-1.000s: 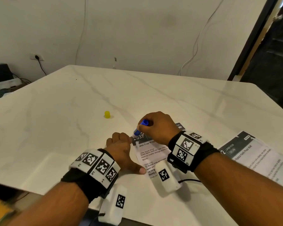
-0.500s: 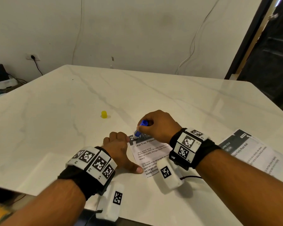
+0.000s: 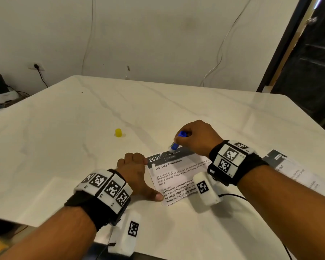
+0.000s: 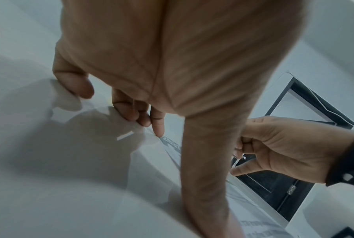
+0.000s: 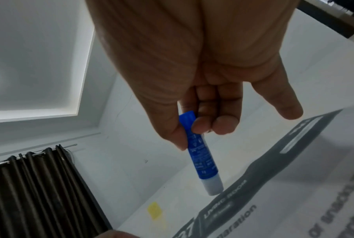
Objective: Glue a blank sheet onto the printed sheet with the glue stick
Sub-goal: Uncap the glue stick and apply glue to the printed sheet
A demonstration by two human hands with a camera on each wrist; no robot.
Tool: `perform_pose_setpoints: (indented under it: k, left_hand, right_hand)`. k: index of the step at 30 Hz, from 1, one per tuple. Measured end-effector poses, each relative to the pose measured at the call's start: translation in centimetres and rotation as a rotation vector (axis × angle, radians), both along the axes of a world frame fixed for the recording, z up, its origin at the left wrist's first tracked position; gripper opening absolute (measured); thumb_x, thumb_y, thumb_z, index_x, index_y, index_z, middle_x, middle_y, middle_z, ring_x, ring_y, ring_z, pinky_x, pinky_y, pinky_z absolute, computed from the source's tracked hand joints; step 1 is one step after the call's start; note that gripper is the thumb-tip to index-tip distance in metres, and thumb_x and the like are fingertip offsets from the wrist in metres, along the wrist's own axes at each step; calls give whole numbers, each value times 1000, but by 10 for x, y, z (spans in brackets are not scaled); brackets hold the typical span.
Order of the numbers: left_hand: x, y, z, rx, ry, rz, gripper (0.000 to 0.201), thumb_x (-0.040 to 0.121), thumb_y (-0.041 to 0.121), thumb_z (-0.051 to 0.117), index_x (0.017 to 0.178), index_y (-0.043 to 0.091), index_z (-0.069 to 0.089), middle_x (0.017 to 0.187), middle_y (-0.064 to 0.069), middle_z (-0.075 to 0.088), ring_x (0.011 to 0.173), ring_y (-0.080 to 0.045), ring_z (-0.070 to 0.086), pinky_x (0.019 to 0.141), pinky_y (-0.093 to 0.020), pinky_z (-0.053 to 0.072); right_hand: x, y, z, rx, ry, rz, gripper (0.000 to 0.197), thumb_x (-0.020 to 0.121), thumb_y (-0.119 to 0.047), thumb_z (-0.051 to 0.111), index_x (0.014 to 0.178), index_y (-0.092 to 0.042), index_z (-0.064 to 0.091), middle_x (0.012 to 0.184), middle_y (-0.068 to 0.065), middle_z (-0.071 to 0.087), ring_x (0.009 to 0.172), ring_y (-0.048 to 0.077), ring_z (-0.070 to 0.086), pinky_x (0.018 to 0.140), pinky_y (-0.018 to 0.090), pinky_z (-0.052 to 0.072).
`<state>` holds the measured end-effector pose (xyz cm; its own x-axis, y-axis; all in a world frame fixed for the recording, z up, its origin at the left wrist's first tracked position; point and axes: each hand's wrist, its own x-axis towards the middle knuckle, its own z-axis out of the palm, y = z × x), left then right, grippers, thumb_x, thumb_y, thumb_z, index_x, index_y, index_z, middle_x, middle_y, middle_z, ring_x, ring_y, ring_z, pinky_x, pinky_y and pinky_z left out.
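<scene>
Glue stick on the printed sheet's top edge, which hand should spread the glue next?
Right: the right hand grips the glue stick, tip at the printed sheet. The left hand pins its edge.

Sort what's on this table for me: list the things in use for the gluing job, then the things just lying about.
In use:
- glue stick, held by the right hand, tip at the sheet's top edge
- printed sheet, pinned by the left hand

Lying about:
- yellow cap, alone on the table
- second printed sheet, by the right forearm
</scene>
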<state>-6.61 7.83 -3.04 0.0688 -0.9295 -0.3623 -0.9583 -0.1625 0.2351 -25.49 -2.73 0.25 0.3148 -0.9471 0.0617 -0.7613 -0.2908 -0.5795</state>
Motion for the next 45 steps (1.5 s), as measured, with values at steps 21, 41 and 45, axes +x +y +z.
perform_pose_setpoints:
  k: [21, 41, 45]
  left_hand:
    - [1, -2, 0, -3, 2, -13, 110, 51, 71, 80, 137, 25, 28, 130, 2, 33, 124, -19, 35, 105, -33, 38]
    - [2, -3, 0, -4, 7, -13, 110, 49, 72, 80, 136, 26, 30, 128, 2, 34, 122, -19, 36, 102, -33, 39]
    - [1, -2, 0, -10, 9, -9, 110, 50, 71, 81, 136, 25, 30, 129, 2, 34, 122, -19, 36, 104, -33, 39]
  right_hand:
    - [-31, -33, 10, -30, 165, -82, 21, 85, -29, 73, 99, -14, 78, 79, -1, 64, 61, 5, 50, 53, 19, 36]
    - [-47, -45, 10, -11, 254, -147, 22, 84, -28, 74, 99, -12, 78, 82, 2, 65, 69, 14, 55, 55, 22, 38]
    - [-43, -43, 12, -49, 262, -138, 23, 84, -26, 73, 99, -9, 77, 85, 2, 65, 76, 18, 58, 65, 26, 42]
